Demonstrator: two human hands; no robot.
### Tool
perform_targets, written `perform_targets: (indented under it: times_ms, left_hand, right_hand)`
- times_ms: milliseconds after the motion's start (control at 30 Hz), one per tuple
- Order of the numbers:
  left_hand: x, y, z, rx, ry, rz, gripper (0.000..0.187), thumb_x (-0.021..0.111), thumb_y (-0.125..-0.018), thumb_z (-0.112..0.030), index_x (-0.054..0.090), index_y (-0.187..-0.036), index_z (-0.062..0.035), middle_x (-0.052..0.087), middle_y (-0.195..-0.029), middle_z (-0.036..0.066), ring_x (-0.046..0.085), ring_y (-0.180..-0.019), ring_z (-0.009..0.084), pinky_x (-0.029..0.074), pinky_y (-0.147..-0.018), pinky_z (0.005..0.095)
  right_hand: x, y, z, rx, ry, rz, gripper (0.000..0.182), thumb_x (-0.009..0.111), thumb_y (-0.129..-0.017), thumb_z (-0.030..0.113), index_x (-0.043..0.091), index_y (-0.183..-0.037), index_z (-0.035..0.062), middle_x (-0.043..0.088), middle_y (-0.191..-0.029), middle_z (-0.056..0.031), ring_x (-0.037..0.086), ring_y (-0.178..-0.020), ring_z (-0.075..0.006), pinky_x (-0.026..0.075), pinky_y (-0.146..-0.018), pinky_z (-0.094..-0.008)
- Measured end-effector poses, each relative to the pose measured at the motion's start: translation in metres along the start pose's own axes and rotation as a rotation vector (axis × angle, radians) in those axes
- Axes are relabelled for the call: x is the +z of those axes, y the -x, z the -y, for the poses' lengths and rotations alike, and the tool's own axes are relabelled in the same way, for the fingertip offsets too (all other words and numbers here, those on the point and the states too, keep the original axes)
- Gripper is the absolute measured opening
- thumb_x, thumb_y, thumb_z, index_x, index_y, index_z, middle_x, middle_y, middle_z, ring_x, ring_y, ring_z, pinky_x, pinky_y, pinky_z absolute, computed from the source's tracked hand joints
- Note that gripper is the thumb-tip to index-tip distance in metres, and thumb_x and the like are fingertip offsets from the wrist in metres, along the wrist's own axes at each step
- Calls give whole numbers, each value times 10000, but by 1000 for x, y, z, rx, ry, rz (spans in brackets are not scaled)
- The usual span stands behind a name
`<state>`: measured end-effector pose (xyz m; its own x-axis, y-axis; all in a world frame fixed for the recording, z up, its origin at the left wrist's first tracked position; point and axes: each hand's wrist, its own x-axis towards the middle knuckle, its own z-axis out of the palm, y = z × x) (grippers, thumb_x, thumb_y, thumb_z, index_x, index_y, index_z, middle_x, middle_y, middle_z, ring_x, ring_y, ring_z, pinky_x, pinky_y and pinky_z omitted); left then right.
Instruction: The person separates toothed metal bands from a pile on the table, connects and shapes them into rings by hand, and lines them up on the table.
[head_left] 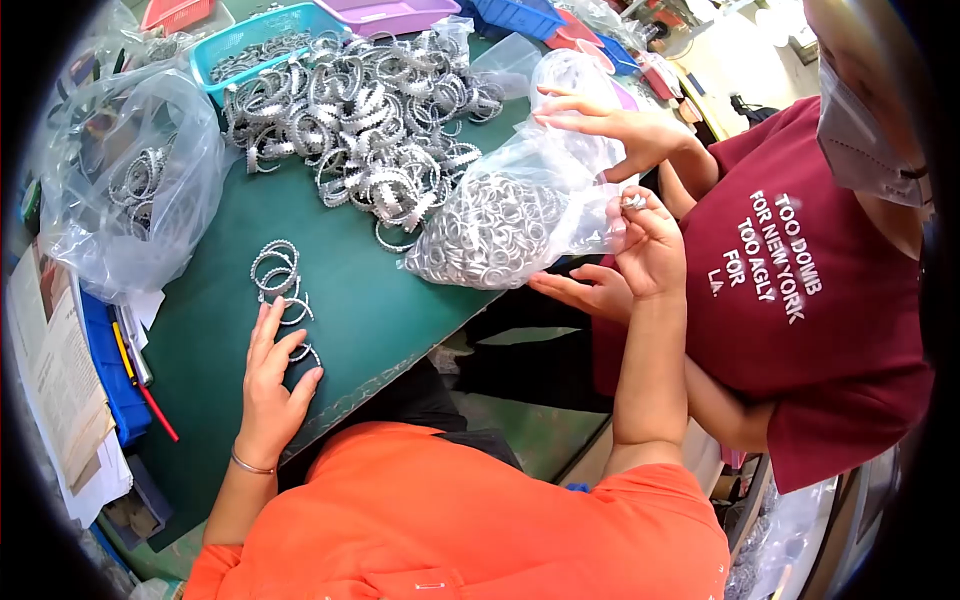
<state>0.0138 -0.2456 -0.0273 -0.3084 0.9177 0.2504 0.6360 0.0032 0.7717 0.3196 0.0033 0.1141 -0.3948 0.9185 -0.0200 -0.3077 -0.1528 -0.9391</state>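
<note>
My left hand (268, 375) lies over the green table top with its fingers stretched out. Its fingertips are at a few thin silver toothed rings (276, 268), which look like bracelets or bands. My right hand (652, 245) is raised at the right, its fingers curled around small shiny silver pieces (633, 202), too small to name exactly. Just beside it is a clear plastic bag (490, 228) filled with many small silver rings. A co-worker's hands (625, 130) are at that bag, one above and one below my right hand.
A large heap of toothed silver bands (370, 120) covers the back of the table (225, 215). Behind it stand a turquoise basket (205, 62) and a purple tray (390, 15). Another clear bag (130, 190) and a blue tray (118, 385) with pens are at left. A co-worker (760, 330) stands at right.
</note>
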Motion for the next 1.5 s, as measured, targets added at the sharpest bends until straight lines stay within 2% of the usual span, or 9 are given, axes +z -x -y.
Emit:
perform_targets:
  times_ms: [67, 133, 267, 400, 667, 800, 967, 1333, 1500]
  left_hand:
    - [-3, -2, -9, -8, -34, -36, 339, 691, -658, -23, 595, -982, -1, 409, -1341, 190, 331, -1279, 366, 272, -1035, 421]
    - [-11, -13, -30, 159, -273, -198, 348, 688, -653, -37, 600, -989, -19, 443, -1309, 175, 382, -1235, 347, 291, -1005, 418]
    - [-13, -56, -77, 529, -87, -188, 418, 692, -641, -34, 592, -1047, -44, 557, -1051, 97, 513, -948, 269, 366, -851, 370]
    - [17, -76, -119, 742, -30, -262, 424, 670, -676, -107, 604, -1095, -110, 548, -954, -4, 518, -817, 153, 297, -867, 382]
    - [46, -92, -138, 700, -24, -284, 408, 612, -715, -96, 606, -1122, -126, 574, -1028, -29, 545, -940, 153, 223, -938, 404]
    - [48, -98, -140, 728, -42, -292, 369, 612, -722, -123, 625, -1090, -139, 579, -1020, -30, 545, -939, 152, 214, -954, 423]
    - [45, -99, -138, 724, -31, -298, 351, 606, -722, -134, 636, -1071, -151, 578, -970, -27, 547, -931, 146, 213, -960, 427]
    - [58, -98, -130, 728, -77, -286, 314, 579, -758, -181, 605, -1068, -137, 543, -946, -2, 519, -951, 158, 224, -966, 459]
    - [54, -95, -123, 660, -42, -266, 407, 622, -710, -59, 575, -1110, -119, 527, -952, 11, 532, -917, 181, 228, -962, 438]
  right_hand:
    - [5, 3, -2, -41, 27, -61, 120, 485, -846, -14, 542, -950, -35, 582, -846, -115, 566, -719, -159, 470, -630, -209]
    - [14, 7, -4, -160, 126, -147, 116, 488, -832, -22, 557, -921, -50, 589, -843, -109, 574, -763, -171, 474, -689, -236]
    - [67, 31, -15, -404, 366, -235, 112, 558, -807, -25, 602, -908, -44, 634, -862, -101, 569, -757, -107, 435, -681, -184]
    - [87, 46, -36, -557, 434, -42, 135, 567, -814, -61, 602, -944, -67, 620, -952, -130, 591, -801, -141, 487, -689, -214]
    - [86, 49, -24, -129, 5, 55, 118, 532, -792, -57, 595, -891, -67, 613, -757, -119, 537, -559, -134, 416, -486, -218]
    - [82, 44, -29, -95, 1, 27, 129, 516, -777, -73, 594, -880, -67, 605, -746, -117, 515, -524, -139, 411, -467, -229]
    - [85, 44, -36, -327, 292, 7, 127, 594, -825, -26, 593, -951, -36, 649, -853, -121, 557, -610, -82, 436, -505, -174]
    - [71, 40, -52, -467, 498, 49, 171, 550, -811, -100, 589, -965, -38, 604, -922, -82, 585, -778, -91, 465, -583, -175]
    - [72, 43, -50, -674, 626, -46, 138, 523, -828, -101, 571, -943, -40, 573, -942, -88, 585, -729, -100, 485, -575, -183]
